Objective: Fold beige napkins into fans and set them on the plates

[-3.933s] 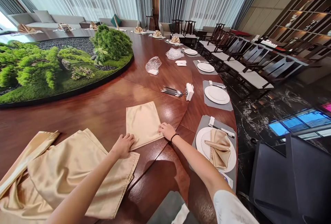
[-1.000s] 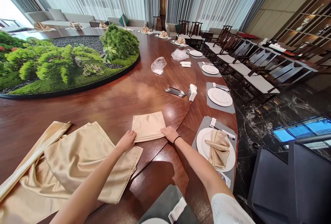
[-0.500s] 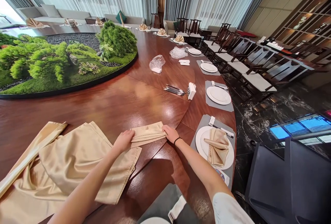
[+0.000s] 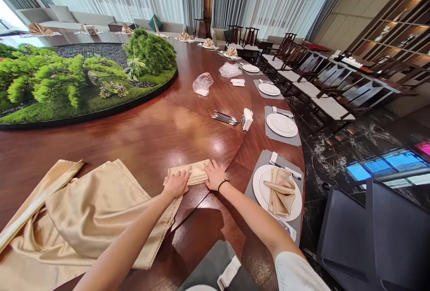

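A gold cloth napkin, pleated into a narrow strip, lies on the dark wooden table. On its left part rests my left hand, open, fingers slightly bent and pressing from above. My right hand lies over the right end, fingers spread on the cloth; a dark band circles that wrist. Both palms cover some of the pleats. Loose gold napkins spread to the left, partly under my left forearm. Right of my hands, a fan-folded napkin sits on a white plate.
Chopsticks lie beyond my hands, near a white card holder. Crumpled plastic bags are farther back. A mossy garden centrepiece fills the table's middle. Plates on grey placemats follow the right edge. A dark cart stands at right.
My hands have gone from holding the pleated strip at its two ends to pressing on its top. The left hand moved right, the fingers of both spread over the cloth.
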### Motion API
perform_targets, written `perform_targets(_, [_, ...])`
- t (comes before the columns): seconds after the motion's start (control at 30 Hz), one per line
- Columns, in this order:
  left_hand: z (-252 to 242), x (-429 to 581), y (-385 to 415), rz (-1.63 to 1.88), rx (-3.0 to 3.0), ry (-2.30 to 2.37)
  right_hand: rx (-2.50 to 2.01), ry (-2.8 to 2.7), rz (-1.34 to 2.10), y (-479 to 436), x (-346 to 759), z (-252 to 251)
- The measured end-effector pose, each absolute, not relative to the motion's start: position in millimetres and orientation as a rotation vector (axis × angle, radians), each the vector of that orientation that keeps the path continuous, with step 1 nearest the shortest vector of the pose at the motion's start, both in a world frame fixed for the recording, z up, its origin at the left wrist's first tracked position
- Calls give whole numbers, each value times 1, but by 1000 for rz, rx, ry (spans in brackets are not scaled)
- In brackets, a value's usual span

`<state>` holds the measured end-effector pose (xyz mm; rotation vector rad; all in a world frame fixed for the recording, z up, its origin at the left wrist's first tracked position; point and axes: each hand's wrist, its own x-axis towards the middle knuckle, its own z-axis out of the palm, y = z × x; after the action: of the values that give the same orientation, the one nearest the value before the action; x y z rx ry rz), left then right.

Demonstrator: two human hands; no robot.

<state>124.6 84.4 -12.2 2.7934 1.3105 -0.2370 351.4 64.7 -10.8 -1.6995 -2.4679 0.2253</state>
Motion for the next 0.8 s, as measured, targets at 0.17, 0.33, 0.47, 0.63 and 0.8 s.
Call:
perform_targets(0.17, [-12,119,80,-282,2778,1315,-1381,-2576,414,75,345,-10])
perform_targets(0.33, [20,78,67,-293,2730,1206,-1387,-2504,629,93,376,17])
perform_targets(0.47, [72,50,36,-321,2807,943,-1283,-2406,827,90,390,68])
perform_targets(0.63, [110,40,-12,-139,2707,985,-1199,-2106,1056,57,373,133])
perform_targets(0.8, [99,53,-46,555,2012,1247,-1140,-2179,588,-6,329,164])
